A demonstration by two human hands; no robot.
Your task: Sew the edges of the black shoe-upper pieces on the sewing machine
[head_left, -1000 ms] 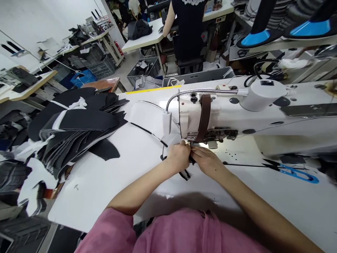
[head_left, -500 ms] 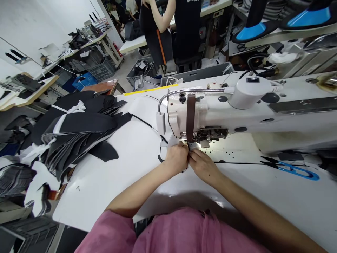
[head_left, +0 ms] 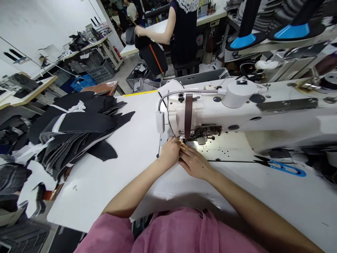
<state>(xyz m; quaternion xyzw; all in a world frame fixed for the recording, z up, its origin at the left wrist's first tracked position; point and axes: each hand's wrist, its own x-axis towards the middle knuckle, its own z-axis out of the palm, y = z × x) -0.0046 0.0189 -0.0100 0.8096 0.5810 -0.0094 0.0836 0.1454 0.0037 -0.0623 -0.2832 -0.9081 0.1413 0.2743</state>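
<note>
Two hands crowd the needle area of a white industrial sewing machine (head_left: 210,116). We see the left hand (head_left: 170,153) and the right hand (head_left: 193,162) meet just in front of the presser foot (head_left: 200,138), fingers curled inward and apparently pinching a dark strip (head_left: 181,160) on the machine bed; they hide most of it, so we cannot be sure of its shape. The risk sits at those fingertips: this close to the needle, they could be caught if the machine starts before they draw clear. A loose pinch could also let the strip drift out of line under the foot.

To the left, a stack of black cut pieces (head_left: 79,123) spreads across the glossy white table (head_left: 105,189), where a careless elbow could knock it out of order. Blue-handled thread snips (head_left: 286,168) lie to the right, their points toward the machine, and a hurried reach could catch them.

Beyond the machine, we see a co-worker (head_left: 183,35) standing at a white bench with a dark piece striped in orange. Plastic crates (head_left: 101,72) stand along the far wall near a red fire extinguisher (head_left: 117,53).
</note>
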